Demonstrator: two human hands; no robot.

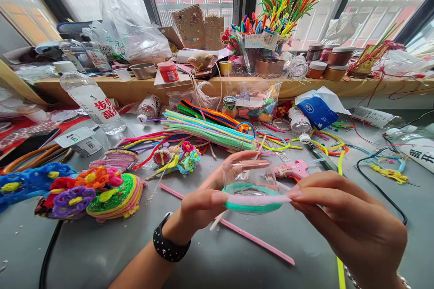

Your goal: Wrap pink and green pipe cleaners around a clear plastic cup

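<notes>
A clear plastic cup [249, 170] is held up over the grey table, gripped by my left hand [200, 205] with thumb in front and fingers behind. Teal pipe cleaner [254, 210] circles its lower part. Across the front of the teal band runs a pale pink pipe cleaner [259, 199], its left part pressed under my left thumb. My right hand [352, 223] pinches the other end between thumb and fingertips, to the right of the cup. Behind the cup lies a pink glue gun [293, 169], partly covered. A longer pink pipe cleaner [257, 240] rests on the table below my hands.
A bundle of pipe cleaners [210, 128] lies behind my hands. At left are fuzzy flower pieces [77, 192] and a water bottle [91, 97]. A black cable [379, 180] curves at right. Jars and a pot of pipe-cleaner stems [254, 54] line the wooden sill.
</notes>
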